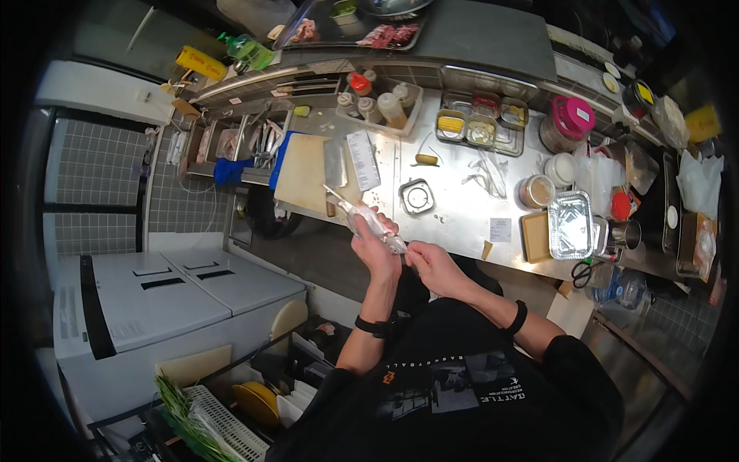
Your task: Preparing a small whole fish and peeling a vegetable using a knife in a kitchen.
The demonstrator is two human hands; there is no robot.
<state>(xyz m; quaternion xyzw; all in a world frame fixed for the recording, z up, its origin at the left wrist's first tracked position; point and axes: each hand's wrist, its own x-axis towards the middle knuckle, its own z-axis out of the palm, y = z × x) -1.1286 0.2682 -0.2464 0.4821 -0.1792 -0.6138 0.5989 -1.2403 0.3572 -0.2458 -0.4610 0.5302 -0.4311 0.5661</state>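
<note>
A pale, silvery fish (375,224) lies across the palm of my left hand (376,254), with my fingers curled around its body. Its narrow end points up and left, toward the cutting board (300,173); the head end is toward my right hand (436,270). Thumb and fingers of that right hand are pinched together at the fish's head, and whether something thin is between them cannot be made out. Both hands are in front of the counter's near edge. On the board rest a cleaver (335,164) and a long printed paper slip (362,160).
Metal pans holding whole fish (268,138) are set in the counter at left. Squeeze bottles (389,110) stand in a bin behind. A small metal dish (417,197), ingredient containers (481,130) and a foil tray (570,225) are on the steel counter. A white chest freezer (167,306) is at lower left.
</note>
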